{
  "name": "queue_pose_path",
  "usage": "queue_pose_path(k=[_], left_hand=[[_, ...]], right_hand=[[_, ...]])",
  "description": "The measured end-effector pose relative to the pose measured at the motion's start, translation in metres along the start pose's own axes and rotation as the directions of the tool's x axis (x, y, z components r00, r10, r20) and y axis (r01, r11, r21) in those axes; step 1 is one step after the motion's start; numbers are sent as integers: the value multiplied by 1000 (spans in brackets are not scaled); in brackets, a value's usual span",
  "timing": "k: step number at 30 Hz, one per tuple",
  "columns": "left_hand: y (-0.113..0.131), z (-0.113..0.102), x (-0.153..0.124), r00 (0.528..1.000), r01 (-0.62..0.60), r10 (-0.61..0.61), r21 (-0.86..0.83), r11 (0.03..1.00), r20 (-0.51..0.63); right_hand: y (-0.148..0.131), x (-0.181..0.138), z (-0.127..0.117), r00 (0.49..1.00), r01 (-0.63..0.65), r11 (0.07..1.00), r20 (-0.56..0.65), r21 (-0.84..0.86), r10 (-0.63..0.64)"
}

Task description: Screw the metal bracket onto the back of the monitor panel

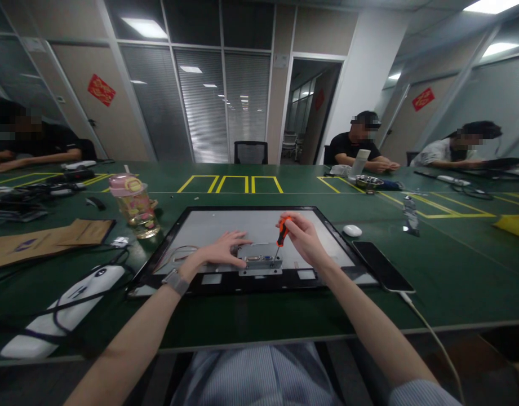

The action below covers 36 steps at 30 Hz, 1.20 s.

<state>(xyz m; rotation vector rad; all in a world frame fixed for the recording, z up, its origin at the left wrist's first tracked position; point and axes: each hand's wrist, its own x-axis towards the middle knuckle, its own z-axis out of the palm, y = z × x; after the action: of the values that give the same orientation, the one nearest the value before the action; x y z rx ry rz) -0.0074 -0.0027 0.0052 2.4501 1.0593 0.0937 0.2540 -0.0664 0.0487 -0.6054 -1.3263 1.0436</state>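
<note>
A flat display panel (217, 224) with a black frame lies on the green table in front of me. On its near half sits a metal bracket (259, 272) with a row of connector ports. My right hand (304, 237) grips an orange and black screwdriver (283, 228), its shaft slanting down to the right end of the bracket. Whether the tip sits in a screw is too small to tell. My left hand (225, 248) has its fingers spread and rests at the bracket's left end, thumb against it. Thin wires (178, 254) lie on the panel left of that hand.
Left of the panel stand a pink-lidded bottle (134, 206), a cardboard envelope (48, 242) and a white power strip (69, 310) with black cables. To the right lie a phone (384, 265) on a cable and a white earbud case (352, 230). Several people sit across the table.
</note>
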Motion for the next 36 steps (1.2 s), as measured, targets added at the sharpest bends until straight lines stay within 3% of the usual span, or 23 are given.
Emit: queue_pose_path(k=[10, 15, 19, 24, 28, 36], left_hand=[[-3, 1, 1, 999, -32, 32, 33, 999, 7], [0, -1, -1, 1000, -11, 11, -2, 1000, 5], [1, 0, 0, 1000, 1, -1, -38, 999, -16], [-7, 9, 6, 994, 4, -11, -61, 998, -110], [-12, 16, 12, 981, -35, 38, 16, 999, -188], [-9, 20, 14, 971, -47, 66, 90, 995, -230]], right_hand=[[9, 2, -6, 994, 105, 987, 51, -121, -99], [7, 1, -5, 980, 160, 955, -71, -250, -183], [3, -1, -1, 964, 227, 896, -43, -382, -262], [6, -2, 2, 963, 198, 918, -106, -343, -248], [10, -1, 2, 954, 186, 933, -170, -309, -246], [8, -2, -1, 987, 150, 957, -12, -248, -158]])
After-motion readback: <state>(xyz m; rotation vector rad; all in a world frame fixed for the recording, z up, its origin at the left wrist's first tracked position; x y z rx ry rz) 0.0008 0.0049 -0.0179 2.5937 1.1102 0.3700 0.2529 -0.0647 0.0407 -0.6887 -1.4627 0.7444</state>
